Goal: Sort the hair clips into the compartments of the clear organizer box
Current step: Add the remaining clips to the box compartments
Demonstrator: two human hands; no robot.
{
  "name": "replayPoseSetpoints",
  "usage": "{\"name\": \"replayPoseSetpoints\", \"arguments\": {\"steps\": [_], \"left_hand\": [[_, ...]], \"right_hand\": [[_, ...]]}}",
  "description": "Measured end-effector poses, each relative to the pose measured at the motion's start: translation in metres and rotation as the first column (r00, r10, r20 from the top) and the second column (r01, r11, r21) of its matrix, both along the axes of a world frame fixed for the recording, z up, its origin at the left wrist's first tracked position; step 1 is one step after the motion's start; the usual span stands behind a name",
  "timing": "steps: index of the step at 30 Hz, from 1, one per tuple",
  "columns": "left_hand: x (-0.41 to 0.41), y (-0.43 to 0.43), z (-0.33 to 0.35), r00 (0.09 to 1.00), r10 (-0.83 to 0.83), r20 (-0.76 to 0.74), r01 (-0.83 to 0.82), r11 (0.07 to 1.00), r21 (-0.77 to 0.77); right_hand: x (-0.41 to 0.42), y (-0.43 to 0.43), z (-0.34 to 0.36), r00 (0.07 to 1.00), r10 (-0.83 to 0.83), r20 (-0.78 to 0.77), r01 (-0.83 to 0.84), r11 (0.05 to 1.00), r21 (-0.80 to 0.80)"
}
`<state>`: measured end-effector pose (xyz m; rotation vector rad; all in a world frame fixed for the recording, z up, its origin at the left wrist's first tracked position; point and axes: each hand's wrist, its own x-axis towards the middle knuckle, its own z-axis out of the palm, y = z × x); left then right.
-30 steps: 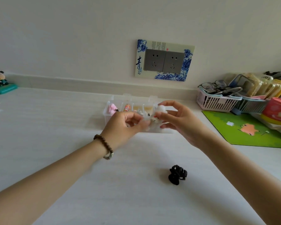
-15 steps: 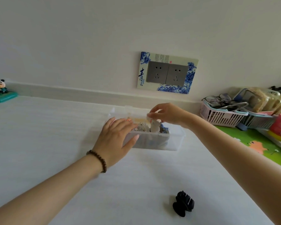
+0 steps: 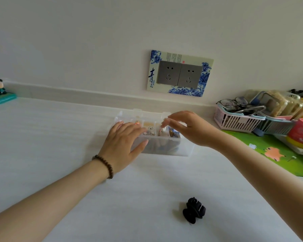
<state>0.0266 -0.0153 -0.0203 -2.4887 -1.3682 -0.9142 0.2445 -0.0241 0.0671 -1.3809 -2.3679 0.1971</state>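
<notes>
The clear organizer box (image 3: 166, 146) sits on the white surface (image 3: 51, 145) at centre. The left hand (image 3: 123, 145) lies flat against its left end, fingers spread, a bead bracelet (image 3: 104, 165) on the wrist. The right hand (image 3: 187, 127) hovers over the box, fingertips (image 3: 164, 122) just above a white clip (image 3: 163, 132) standing in a compartment; whether they touch is unclear. A black claw clip (image 3: 194, 210) lies at 5 o'clock from the box, well apart. At 3 o'clock stands a pink basket (image 3: 234, 120).
</notes>
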Motion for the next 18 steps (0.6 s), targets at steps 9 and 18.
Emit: {"name": "replayPoseSetpoints", "arguments": {"steps": [9,18], "left_hand": [[0.017,-0.012,0.0,0.998,-0.062,0.033,0.06,0.997,0.057],[0.023,-0.017,-0.008,0.997,-0.067,0.033,0.066,0.998,0.025]], "right_hand": [[0.046,-0.103,-0.035,0.981,0.117,-0.156,-0.179,0.86,-0.477],[0.041,-0.116,-0.06,0.974,0.059,-0.219,-0.142,0.913,-0.383]]}}
